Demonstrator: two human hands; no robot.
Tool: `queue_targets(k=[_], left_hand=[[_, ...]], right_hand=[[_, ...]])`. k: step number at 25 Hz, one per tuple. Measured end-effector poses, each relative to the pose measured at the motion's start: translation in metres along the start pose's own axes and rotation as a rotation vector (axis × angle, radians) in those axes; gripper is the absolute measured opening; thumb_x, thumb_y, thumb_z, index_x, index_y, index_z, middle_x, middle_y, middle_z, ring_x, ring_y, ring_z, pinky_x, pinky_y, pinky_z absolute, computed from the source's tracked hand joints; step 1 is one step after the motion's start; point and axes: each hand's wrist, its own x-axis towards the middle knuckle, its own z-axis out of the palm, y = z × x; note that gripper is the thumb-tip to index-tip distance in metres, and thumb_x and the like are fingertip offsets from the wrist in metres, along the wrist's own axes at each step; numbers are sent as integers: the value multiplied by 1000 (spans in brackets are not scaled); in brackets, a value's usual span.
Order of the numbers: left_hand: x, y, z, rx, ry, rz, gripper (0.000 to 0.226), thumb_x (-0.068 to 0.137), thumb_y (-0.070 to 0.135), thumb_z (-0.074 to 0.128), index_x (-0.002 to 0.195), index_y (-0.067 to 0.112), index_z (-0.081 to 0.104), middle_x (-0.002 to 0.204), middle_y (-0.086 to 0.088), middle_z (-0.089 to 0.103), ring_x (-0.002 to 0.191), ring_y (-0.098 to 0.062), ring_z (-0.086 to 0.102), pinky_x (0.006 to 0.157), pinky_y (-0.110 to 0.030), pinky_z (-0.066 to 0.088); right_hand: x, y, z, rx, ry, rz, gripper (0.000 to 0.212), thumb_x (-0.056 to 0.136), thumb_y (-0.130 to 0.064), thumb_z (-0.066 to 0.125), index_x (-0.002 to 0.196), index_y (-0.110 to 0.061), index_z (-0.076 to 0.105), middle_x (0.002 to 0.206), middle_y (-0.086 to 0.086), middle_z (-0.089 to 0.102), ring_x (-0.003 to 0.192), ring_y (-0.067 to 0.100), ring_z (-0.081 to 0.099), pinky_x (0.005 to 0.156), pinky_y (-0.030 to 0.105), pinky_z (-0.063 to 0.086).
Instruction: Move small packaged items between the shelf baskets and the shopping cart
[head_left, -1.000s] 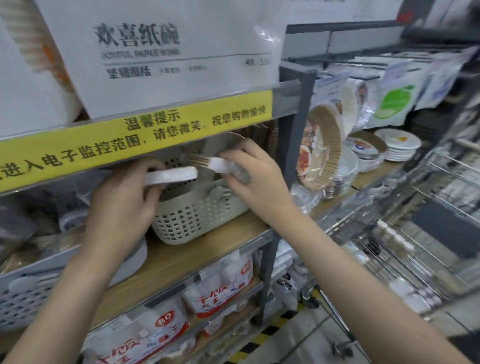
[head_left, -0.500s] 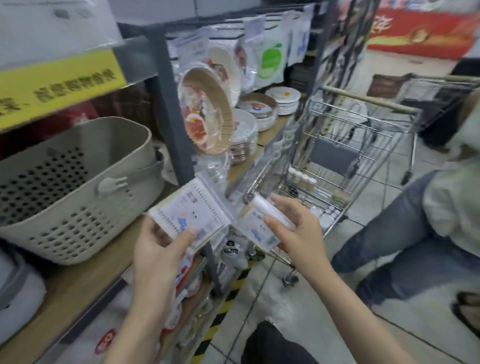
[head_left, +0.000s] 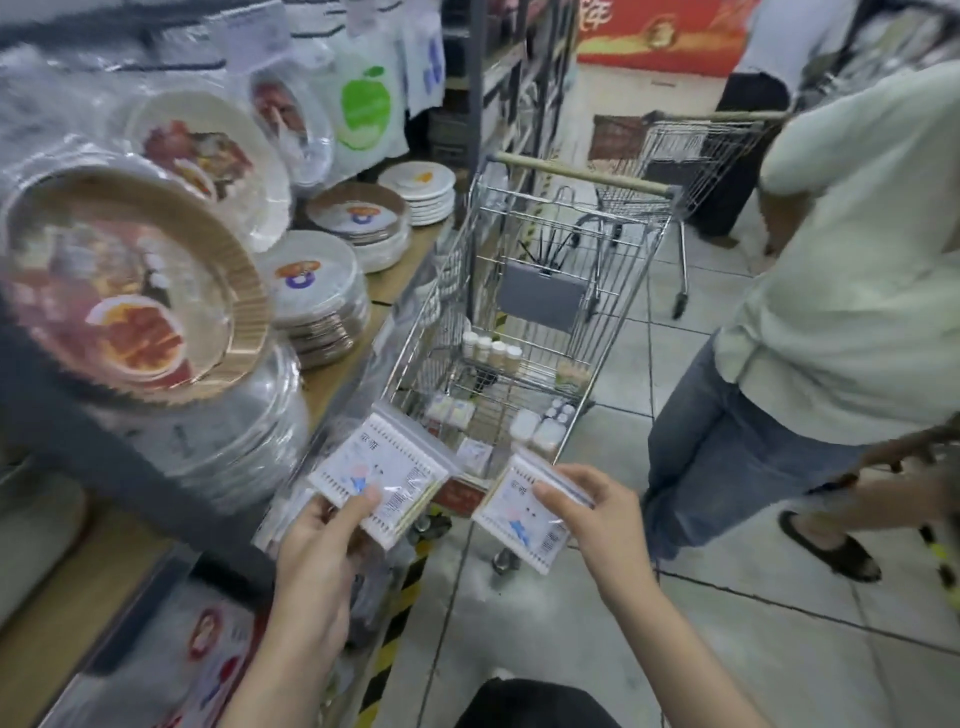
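- A shelf (head_left: 363, 358) is seen along the left side, loaded with stacks of wrapped paper plates (head_left: 311, 291).
- A second person (head_left: 810, 322) in a pale top and blue jeans is seen standing at the right, just beside the cart.
- A wire shopping cart (head_left: 524, 312) is parked at the centre, beyond both hands, against the shelf edge; small bottles (head_left: 491, 347) and small boxes (head_left: 535, 423) are seen lying on its floor.
- The left hand (head_left: 317, 545) is held low at the near left; a flat packet of cotton swabs (head_left: 382, 475) is gripped in it, with the thumb pressed on the packet's face.
- The right hand (head_left: 602, 525) is held near centre; a second swab packet (head_left: 524, 512) is pinched between its fingers and thumb.
- Both packets are held in the air just short of the cart's near end, well apart from each other.
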Motion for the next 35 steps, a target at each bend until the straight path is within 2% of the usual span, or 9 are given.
queue_targets(k=[7, 11, 17, 21, 25, 27, 29, 32, 35], left_hand=[[71, -20, 23, 4, 29, -53, 54, 80, 1, 65, 131, 9, 47, 113, -14, 66, 95, -27, 66, 61, -24, 58], [107, -21, 31, 50, 25, -143, 38, 82, 7, 64, 119, 8, 54, 107, -13, 69, 88, -26, 69, 65, -27, 60], [180, -17, 51, 155, 57, -215, 5, 90, 13, 59, 94, 11, 58, 93, -11, 68, 77, -19, 64, 56, -20, 55], [236, -34, 67, 253, 63, -275, 22, 88, 10, 61, 108, 1, 54, 93, -13, 67, 74, -20, 63, 55, -17, 55], [279, -77, 85, 270, 96, -415, 23, 89, -3, 57, 111, 3, 50, 104, -15, 62, 82, -24, 63, 56, -23, 56], [295, -102, 86, 319, 110, -449, 36, 87, -6, 57, 119, 7, 47, 111, -15, 61, 92, -30, 64, 62, -31, 57], [309, -118, 85, 408, 125, -449, 48, 83, -9, 59, 124, 10, 43, 113, -13, 60, 100, -34, 62, 71, -40, 57], [331, -131, 85, 713, 54, -384, 44, 80, -8, 63, 113, 14, 44, 109, -8, 60, 100, -29, 61, 84, -44, 54], [352, -148, 89, 1058, -116, -303, 25, 88, 0, 58, 104, 16, 48, 97, 1, 61, 81, -15, 63, 58, -24, 52]], right_hand=[[60, 16, -27, -5, -2, 124, 28, 82, 3, 66, 92, -22, 69, 93, 1, 73, 81, 11, 70, 64, 22, 54], [88, 21, -32, -1, 16, 191, 34, 80, 11, 59, 99, -16, 68, 94, -3, 71, 80, 0, 66, 61, 12, 50], [145, 27, -21, 65, 148, 322, 20, 78, 0, 71, 97, -6, 70, 88, 7, 73, 78, 16, 66, 63, 20, 51], [182, 34, -4, 92, 215, 366, 14, 81, -1, 68, 90, -12, 71, 82, 7, 71, 79, 25, 65, 76, 39, 51], [224, 54, 23, 110, 256, 433, 12, 86, -2, 63, 98, -4, 67, 81, 8, 68, 76, 25, 64, 72, 41, 51], [240, 68, 33, 92, 252, 462, 17, 86, -2, 64, 103, -4, 64, 88, 9, 68, 82, 26, 65, 78, 44, 53], [255, 80, 39, 86, 246, 500, 24, 85, 1, 63, 106, -10, 59, 97, 9, 67, 90, 26, 65, 82, 43, 54], [275, 98, 45, 68, 241, 554, 27, 86, 2, 62, 105, -15, 56, 108, 11, 64, 98, 27, 65, 83, 39, 55], [297, 116, 54, 0, 212, 558, 22, 88, -1, 61, 91, -22, 57, 105, 9, 66, 95, 23, 65, 82, 36, 55]])
